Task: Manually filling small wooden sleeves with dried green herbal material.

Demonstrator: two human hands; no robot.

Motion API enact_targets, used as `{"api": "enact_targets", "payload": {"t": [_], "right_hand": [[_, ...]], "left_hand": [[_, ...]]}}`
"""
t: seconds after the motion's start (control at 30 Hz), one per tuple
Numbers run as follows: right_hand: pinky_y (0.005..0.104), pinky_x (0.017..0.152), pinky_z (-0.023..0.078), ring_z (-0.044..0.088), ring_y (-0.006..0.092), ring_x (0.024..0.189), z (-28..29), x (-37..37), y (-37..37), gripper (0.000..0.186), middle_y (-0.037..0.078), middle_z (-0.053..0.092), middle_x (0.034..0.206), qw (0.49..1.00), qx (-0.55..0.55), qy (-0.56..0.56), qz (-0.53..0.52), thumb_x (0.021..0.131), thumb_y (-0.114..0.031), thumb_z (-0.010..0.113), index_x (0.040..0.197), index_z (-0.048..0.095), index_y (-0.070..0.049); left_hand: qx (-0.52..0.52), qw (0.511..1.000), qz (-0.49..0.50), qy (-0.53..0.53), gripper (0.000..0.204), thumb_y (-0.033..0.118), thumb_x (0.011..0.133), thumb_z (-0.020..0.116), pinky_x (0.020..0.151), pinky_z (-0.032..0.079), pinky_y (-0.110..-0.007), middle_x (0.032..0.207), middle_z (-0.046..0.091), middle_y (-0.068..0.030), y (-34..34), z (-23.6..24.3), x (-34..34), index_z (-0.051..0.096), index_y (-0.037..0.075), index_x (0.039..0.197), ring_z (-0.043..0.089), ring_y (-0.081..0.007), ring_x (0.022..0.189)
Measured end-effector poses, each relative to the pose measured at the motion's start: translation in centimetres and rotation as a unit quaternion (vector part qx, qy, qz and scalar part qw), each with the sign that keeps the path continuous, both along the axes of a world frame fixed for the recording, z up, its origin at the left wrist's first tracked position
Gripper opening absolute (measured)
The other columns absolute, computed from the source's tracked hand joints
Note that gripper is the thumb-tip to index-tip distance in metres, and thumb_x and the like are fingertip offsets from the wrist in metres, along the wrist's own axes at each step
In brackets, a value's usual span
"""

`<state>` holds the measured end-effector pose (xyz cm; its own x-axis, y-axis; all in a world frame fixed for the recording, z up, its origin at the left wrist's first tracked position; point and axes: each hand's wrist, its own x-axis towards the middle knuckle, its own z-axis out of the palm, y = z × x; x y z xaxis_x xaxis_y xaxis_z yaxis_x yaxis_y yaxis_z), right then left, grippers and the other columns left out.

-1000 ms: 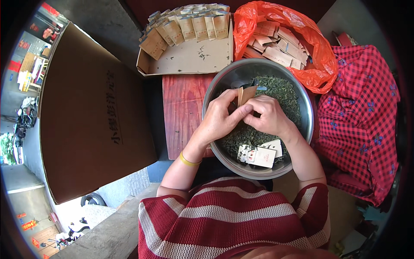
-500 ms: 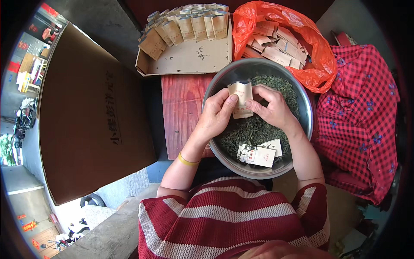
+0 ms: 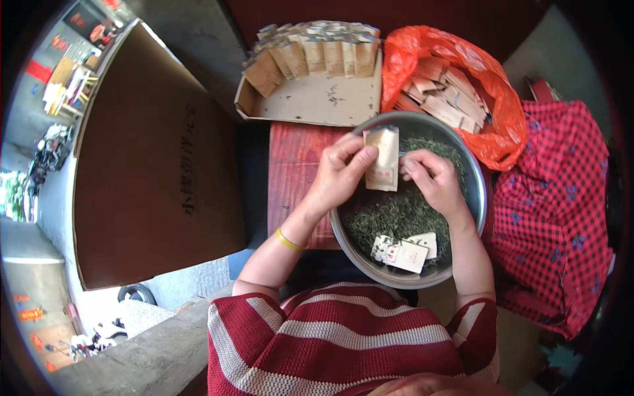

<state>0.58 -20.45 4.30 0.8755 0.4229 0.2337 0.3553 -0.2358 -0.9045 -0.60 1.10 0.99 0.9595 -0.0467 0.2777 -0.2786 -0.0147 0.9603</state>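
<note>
My left hand (image 3: 340,173) grips a tan paper packet (image 3: 382,165) by its left side, thumb across the front, over a metal basin (image 3: 341,232). The packet is upright in the view; its inside cannot be seen. Just right of it, my right hand (image 3: 437,183) has its fingers curled in a pinch, apart from the packet's front; what they hold, if anything, is too small to make out. Dark green dried leaves (image 3: 396,214) fill much of the basin. Two pale packets or cards (image 3: 408,256), scattered with leaf bits, lie on them near the front rim.
A shallow cardboard tray (image 3: 317,102) at the back holds rows of standing packets (image 3: 314,54). Beside it sits a red plastic bag (image 3: 505,142) of flat packets. A tall cardboard carton (image 3: 152,165) stands left of the red wooden table (image 3: 290,178); red checked cloth (image 3: 551,218) lies right.
My right hand has come off the packet and moved slightly right, fingers now pinched. The left hand keeps the packet. The whole view has shifted, so things appear lower and further right.
</note>
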Motion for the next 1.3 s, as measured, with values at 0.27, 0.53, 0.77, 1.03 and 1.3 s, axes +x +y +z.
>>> {"api": "enact_targets", "payload": {"t": [0.27,0.53,0.77,1.03,1.3], "right_hand": [[0.0249,0.069,0.051,0.064,0.0108,0.075,0.6,-0.6,-0.4,0.018,0.007,0.069,0.084,0.999,-0.031,-0.013,0.022,0.097,-0.014,0.062,0.1,0.068,0.002],[0.0338,0.073,0.055,0.071,0.0258,0.083,1.6,-1.3,-0.2,0.013,0.013,0.071,0.09,0.996,-0.077,-0.042,0.026,0.093,-0.011,0.066,0.097,0.068,0.001],[0.0342,0.073,0.055,0.071,0.0263,0.083,1.6,-0.9,-0.2,0.012,0.014,0.071,0.09,0.994,-0.086,-0.059,0.034,0.092,-0.01,0.066,0.097,0.068,0.001],[0.0303,0.071,0.054,0.07,0.0188,0.078,1.0,-1.0,-0.2,0.015,0.011,0.071,0.086,0.993,-0.086,-0.071,0.034,0.095,-0.013,0.064,0.1,0.068,0.001],[0.0296,0.071,0.054,0.069,0.0178,0.077,0.9,-0.9,-0.3,0.015,0.01,0.07,0.085,0.994,-0.087,-0.061,0.03,0.095,-0.013,0.064,0.1,0.067,0.001]], "left_hand": [[0.131,0.943,0.305,0.007,0.015,0.015,0.088,0.067,0.066,0.05,-0.029,0.076,0.069,-0.0067,12.9,-1.4,9.4,0.071,0.001,0.087,0.064,-0.0155,0.072],[0.381,0.81,0.431,0.115,0.014,0.023,0.082,0.069,0.092,0.045,-0.044,0.1,0.07,-0.0077,17.8,-3.5,12.2,0.073,0.01,0.087,0.062,-0.0265,0.101],[0.463,0.71,0.526,-0.073,0.012,0.022,0.081,0.071,0.105,0.034,-0.046,0.116,0.065,-0.0075,19.0,-5.2,12.4,0.071,0.01,0.083,0.055,-0.0271,0.117],[0.353,0.782,0.513,0.016,0.015,0.021,0.079,0.072,0.101,0.043,-0.042,0.12,0.063,-0.0113,20.5,-6.0,11.8,0.071,0.006,0.082,0.055,-0.0318,0.116],[0.293,0.813,0.503,0.029,0.016,0.019,0.081,0.074,0.098,0.046,-0.041,0.12,0.062,-0.0133,20.8,-6.4,12.7,0.069,0.004,0.081,0.056,-0.0324,0.115]]}}
